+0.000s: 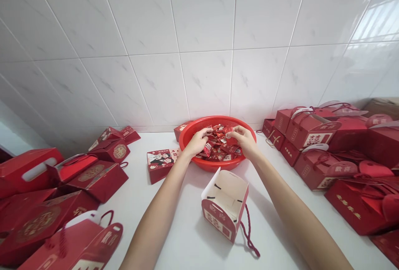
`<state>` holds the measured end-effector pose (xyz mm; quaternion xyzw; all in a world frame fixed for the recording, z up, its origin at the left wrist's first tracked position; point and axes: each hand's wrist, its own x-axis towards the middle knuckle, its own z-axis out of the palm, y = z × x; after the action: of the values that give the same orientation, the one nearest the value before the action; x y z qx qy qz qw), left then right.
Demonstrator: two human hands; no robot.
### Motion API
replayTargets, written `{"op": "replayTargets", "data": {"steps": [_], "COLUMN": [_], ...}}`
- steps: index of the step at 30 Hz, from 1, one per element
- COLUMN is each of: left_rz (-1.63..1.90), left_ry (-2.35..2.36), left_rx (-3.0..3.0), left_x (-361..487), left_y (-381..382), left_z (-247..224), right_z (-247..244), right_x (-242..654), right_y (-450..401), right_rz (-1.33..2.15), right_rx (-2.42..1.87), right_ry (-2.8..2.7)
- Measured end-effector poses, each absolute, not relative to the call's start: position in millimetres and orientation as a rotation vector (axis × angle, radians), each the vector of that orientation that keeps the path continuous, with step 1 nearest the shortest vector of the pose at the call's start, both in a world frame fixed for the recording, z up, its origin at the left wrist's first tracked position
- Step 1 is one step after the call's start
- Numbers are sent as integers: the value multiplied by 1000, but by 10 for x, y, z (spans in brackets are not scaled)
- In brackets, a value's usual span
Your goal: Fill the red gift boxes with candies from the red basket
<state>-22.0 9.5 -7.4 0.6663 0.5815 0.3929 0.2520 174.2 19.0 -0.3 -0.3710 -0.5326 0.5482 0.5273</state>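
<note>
One packet (230,138) is clamped in our right fingers (240,130) over the basket (215,164); whether our left fingers (204,131) grip any, we cannot tell. The open box (225,204) stands nearby, likely for easy reach.

1 head-worn cam, looking fwd & down from the wearer's own POV, so both forearms (162,203) run up from the btm edge to the L hand (198,142) & R hand (245,140) near mid-frame. It faces the tiled wall (202,16) approx. square-on, w/ wall filling the upper half & white tabletop (183,228) the lower ctr. Forearms come nearest the lens, open box (218,224) mid-dist., basket (224,165) farther; wide FOV takes in L box pile (40,220) & R box pile (311,132).
</note>
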Motion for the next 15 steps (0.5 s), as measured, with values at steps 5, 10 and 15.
{"op": "replayTargets", "data": {"steps": [5, 10, 15], "left_rz": [1059, 858, 524], "left_ry": [1685, 1646, 1538], "left_rx": [1785, 1946, 2052], "left_x": [-223, -169, -139], "left_y": [90, 3, 12], "left_z": [-96, -31, 4], "right_z": [5, 8, -9], "right_x": [1741, 1740, 1742], "right_y": [186, 170, 177], "right_rz": [1295, 1305, 1291], "right_rx": [-911, -904, -899], "right_ry": [-1283, -1296, -1310]}}
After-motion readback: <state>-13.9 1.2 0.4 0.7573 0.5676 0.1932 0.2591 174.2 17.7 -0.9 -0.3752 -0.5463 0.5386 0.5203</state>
